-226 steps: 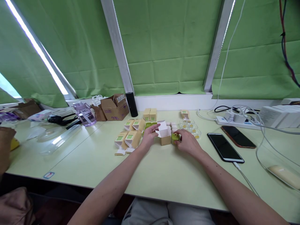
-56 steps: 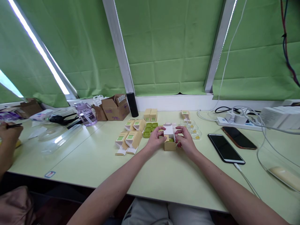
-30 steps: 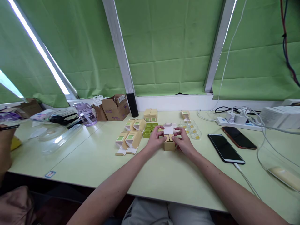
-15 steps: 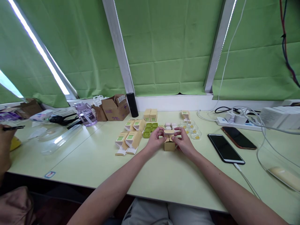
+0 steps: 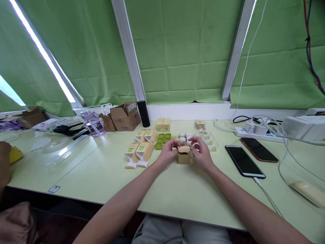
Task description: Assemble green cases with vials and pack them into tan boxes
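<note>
A small tan cardboard box (image 5: 183,158) stands on the table in front of me, its top flap tilted over a dark gap. My left hand (image 5: 169,150) pinches the flap's left side with thumb and fingers. At the right side, my right hand (image 5: 201,153) has its bent fingers on the flap's edge. Just behind lie several white-pink rolls (image 5: 182,139). Left of them are green square containers (image 5: 160,142) and several tan boxes with green labels (image 5: 144,150). Clear plastic cups with yellow bits (image 5: 212,145) sit behind my right hand.
Two phones (image 5: 245,162) lie to the right, near a power strip (image 5: 259,134) with tangled white cables. A black cylinder (image 5: 143,114), a brown carton (image 5: 125,117) and a purple bottle (image 5: 93,124) stand at back left. Another person's hand (image 5: 4,162) is at far left.
The box's lid has swung down toward the opening, and both hands have shifted slightly with it. At far left, the other person's hand has moved lower and the dark stick is out of sight.
</note>
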`<state>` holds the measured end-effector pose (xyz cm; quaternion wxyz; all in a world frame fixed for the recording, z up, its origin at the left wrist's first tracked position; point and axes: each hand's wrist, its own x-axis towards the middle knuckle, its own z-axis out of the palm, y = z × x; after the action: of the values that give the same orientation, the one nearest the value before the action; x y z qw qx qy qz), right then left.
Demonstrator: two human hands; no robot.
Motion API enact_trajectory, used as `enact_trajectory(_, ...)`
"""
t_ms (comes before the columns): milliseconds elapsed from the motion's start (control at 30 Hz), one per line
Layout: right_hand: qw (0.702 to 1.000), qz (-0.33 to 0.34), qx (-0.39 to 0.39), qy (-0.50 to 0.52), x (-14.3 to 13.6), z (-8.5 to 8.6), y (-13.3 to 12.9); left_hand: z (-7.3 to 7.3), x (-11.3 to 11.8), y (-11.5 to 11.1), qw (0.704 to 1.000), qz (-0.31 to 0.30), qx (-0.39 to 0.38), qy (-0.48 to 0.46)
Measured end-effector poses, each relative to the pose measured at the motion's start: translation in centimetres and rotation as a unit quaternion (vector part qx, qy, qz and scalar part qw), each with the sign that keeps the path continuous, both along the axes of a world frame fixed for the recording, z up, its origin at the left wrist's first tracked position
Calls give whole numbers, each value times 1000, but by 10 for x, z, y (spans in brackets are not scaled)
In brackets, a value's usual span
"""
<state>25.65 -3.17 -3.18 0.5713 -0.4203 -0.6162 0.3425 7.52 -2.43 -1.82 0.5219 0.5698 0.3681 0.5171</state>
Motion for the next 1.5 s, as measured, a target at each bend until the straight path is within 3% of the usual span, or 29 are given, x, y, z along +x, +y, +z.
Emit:
enact_trajectory(200,989,1,120,-83,3,8,-9,-2,-1,2,1000,-3,13,3)
enact_trajectory(433,988,-4,114,-105,6,4,-7,-2,-4,1,1000,-15,5,-15)
enact_trajectory(867,959,-15,208,-194,7,0,-9,7,-4,-9,999,-29,26,16)
enact_trajectory(1033,947,-20,247,-202,7,-3,-6,4,-5,-7,998,-31,40,26)
enact_trajectory(1500,945,-8,255,-207,9,-3,-6,-3,-6,0,997,-33,68,35)
